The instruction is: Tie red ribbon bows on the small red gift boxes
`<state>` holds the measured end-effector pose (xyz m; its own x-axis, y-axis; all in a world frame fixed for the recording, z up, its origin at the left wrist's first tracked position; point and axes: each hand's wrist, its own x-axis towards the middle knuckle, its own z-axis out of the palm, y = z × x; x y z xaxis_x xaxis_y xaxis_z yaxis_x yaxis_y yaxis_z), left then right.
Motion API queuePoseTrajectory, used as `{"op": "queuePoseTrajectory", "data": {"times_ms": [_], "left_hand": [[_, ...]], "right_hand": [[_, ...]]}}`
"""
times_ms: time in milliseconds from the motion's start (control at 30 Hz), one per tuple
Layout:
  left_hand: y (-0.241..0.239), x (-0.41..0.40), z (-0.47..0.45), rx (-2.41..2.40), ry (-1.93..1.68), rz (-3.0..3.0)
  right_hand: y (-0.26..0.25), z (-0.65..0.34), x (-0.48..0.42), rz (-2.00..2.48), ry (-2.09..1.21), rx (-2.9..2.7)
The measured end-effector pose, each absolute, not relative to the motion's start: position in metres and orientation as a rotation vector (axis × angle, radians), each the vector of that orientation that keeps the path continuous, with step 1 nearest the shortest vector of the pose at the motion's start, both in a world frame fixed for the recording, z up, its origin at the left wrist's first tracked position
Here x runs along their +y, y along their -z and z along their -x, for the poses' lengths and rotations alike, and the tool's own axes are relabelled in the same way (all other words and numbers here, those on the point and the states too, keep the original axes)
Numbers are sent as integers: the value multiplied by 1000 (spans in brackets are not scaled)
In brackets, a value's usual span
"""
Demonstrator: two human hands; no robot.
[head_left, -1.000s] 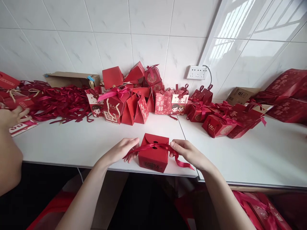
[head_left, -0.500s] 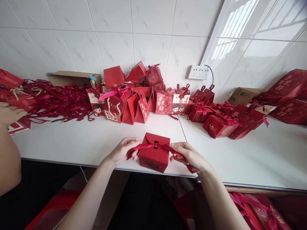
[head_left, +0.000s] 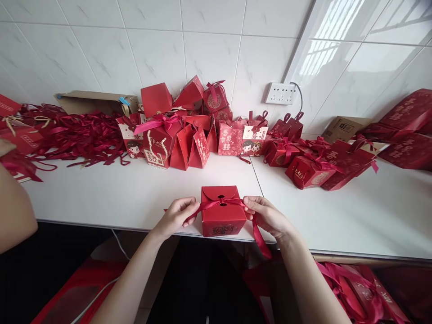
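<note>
A red gift box (head_left: 224, 216) with a dark printed emblem on its front stands at the table's near edge. Across its lid, over the dark holes in the closing flap, runs a red ribbon (head_left: 216, 204) with a knot in the middle. My left hand (head_left: 178, 215) pinches the ribbon left of the box, and a bit of its end sticks out behind the hand. On the other side, my right hand (head_left: 265, 213) grips the ribbon close to the box's right edge, its loose tail hanging down past the table edge.
Red ribbons (head_left: 87, 139) lie heaped on the left beside a cardboard box (head_left: 97, 101). Finished-looking red boxes (head_left: 162, 139) crowd along the wall, with more boxes (head_left: 312, 171) at right. A co-worker's arm (head_left: 15, 207) reaches in at far left. More ribboned boxes (head_left: 364, 292) sit below the table.
The box has turned a little to face me more squarely and shifted slightly right. Both hands have moved slightly right with the ribbon, whose right tail now hangs free. The co-worker's hand moved left.
</note>
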<state>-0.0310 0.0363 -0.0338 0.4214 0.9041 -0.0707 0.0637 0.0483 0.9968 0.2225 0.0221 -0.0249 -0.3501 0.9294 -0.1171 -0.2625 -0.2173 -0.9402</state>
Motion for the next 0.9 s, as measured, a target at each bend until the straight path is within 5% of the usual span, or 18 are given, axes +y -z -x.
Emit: {"op": "queuePoseTrajectory", "data": {"times_ms": [333, 600, 900], "left_hand": [[31, 44, 32, 887, -914, -1395], [-26, 42, 31, 1042, -875, -1503], [-62, 17, 21, 1119, -693, -2002]], "right_hand": [[9, -235, 24, 980, -1588, -1318], [-49, -212, 15, 955, -1179, -1666], [-24, -185, 26, 942, -977, -1711]]}}
